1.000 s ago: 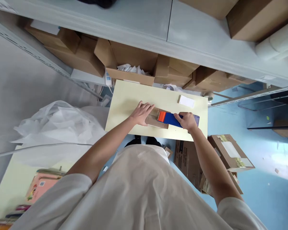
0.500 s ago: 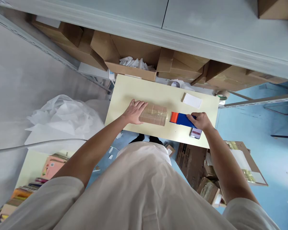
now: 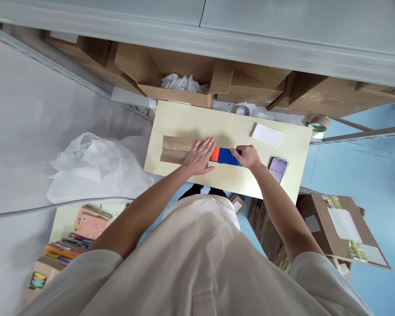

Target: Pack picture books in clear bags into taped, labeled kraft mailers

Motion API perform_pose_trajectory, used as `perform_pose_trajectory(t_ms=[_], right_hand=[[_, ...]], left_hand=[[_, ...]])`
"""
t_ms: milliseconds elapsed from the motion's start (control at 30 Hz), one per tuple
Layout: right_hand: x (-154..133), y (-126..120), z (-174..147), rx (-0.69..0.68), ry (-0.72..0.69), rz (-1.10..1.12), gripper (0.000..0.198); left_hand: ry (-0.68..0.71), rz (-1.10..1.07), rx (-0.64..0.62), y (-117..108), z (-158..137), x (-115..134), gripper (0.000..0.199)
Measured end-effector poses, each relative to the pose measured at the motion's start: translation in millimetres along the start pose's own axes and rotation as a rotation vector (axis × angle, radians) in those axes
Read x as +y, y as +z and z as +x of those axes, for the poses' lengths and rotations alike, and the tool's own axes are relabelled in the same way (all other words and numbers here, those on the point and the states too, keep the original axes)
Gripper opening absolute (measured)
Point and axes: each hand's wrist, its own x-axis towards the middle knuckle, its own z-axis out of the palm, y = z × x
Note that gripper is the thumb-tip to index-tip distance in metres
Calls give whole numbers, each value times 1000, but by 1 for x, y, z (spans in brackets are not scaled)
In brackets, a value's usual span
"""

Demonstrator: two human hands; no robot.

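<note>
A small brown cardboard box [image 3: 175, 149], with clear tape along its top, lies flat on the pale yellow table [image 3: 184, 117]. My left hand [image 3: 199, 157] rests over its right end with the fingers stretched out, hiding that end. Closed around a blue tape dispenser [image 3: 228, 156] with an orange front is my right hand [image 3: 246, 156]. The dispenser's orange end meets the fingers of my left hand, by the box's right end. Any tape strip between dispenser and box is hidden.
A white stack of labels or cards [image 3: 267, 134] and a phone [image 3: 278, 169] lie on the table's right. Behind stand an open carton [image 3: 176, 93] of white pieces and tape rolls [image 3: 242, 110]. White wrapping [image 3: 92, 169] bulges at left; another carton [image 3: 340, 219] stands at right.
My left hand has gone from the box's left end to its right end. The box lies further left. My right hand has brought the tape dispenser leftward, against the box end.
</note>
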Motion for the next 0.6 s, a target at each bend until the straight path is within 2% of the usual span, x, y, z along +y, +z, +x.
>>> perform_pose_trajectory(t_ms=[133,200,267,333,467,600], right_hand=[[28,-12,-12,-87,-25,131,54],[43,-23,-20,-109,-18,112,54],[46,-30,-25,-136,7,20,55],[31,-31,-25,-161,69,-122,56],[-32,-16,-11,-160,250,-377,53],[-76,-4,3,-169,245,-406,48]], left_hand=[[-15,-24,2,3,0,-4,94],[-18,-38,-7,2,-1,-5,96],[-14,-55,-15,0,-2,-5,96],[23,-68,-39,-3,-4,-5,93],[61,-52,-103,-7,-3,-1,76],[-21,-29,-119,-5,4,7,67]])
